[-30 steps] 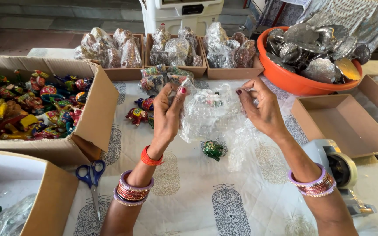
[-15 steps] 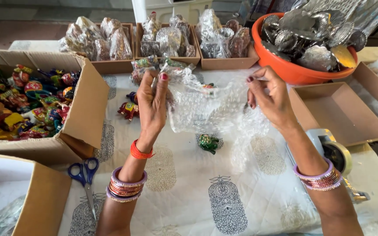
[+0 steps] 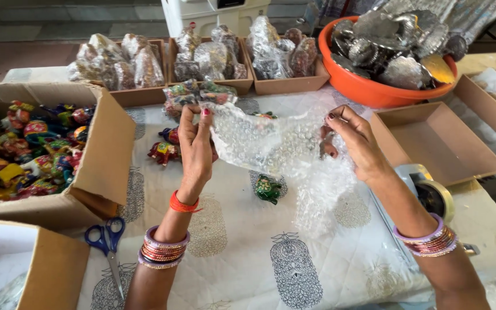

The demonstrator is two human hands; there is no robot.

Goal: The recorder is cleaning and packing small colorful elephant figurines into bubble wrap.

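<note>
My left hand (image 3: 195, 150) and my right hand (image 3: 356, 143) hold a clear sheet of bubble wrap (image 3: 276, 149) stretched between them above the table. The left fingers pinch its left edge and the right fingers grip its right side. The sheet's loose lower part hangs down to the patterned tablecloth (image 3: 231, 252). A small green figurine (image 3: 267, 188) lies on the cloth just below the sheet. Small red and blue figurines (image 3: 165, 150) lie left of my left hand.
A cardboard box of colourful figurines (image 3: 24, 149) stands at the left. Blue scissors (image 3: 105, 241) lie near it. Trays of wrapped items (image 3: 213, 57) line the back. An orange bowl of silvery pieces (image 3: 386, 51), an empty box (image 3: 431, 140) and a tape dispenser (image 3: 429, 192) sit at the right.
My hands have drawn further apart and stretched the bubble wrap wider. The view has shifted a little, so the table's things sit slightly lower in the frame.
</note>
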